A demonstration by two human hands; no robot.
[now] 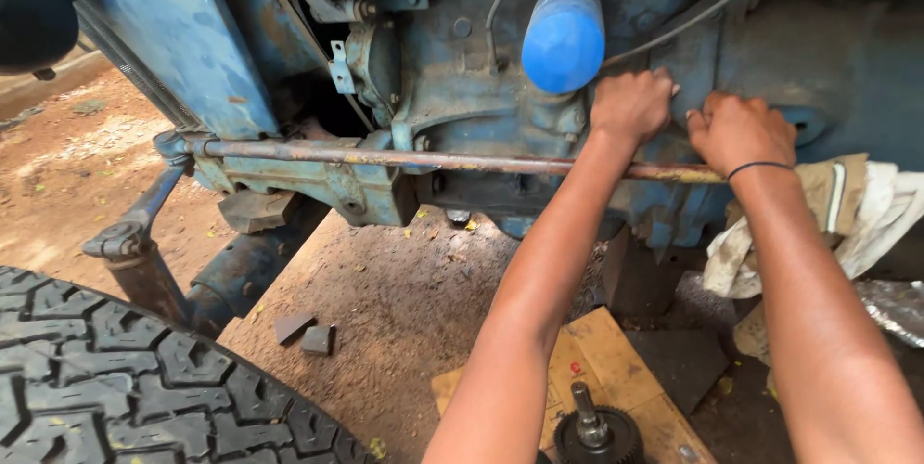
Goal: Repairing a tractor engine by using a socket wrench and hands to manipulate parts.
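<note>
Nearest me, a toothed gear on its shaft (597,430) stands upright on a wooden board (616,368) on the dirt floor. Further up, my left hand (630,106) and right hand (739,132) press side by side against the blue engine block (462,98), fingers curled tight as if bracing, though I cannot tell whether they hold anything. The rusty rod (433,159) crosses just below them, the blue oil filter (563,38) just beyond.

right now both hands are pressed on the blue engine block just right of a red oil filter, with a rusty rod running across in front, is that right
Not quite: the oil filter is blue, not red. The rest holds in the head view: the left hand and right hand are both pressed on the blue engine block just right of the filter, and the rusty rod runs across in front.
</note>
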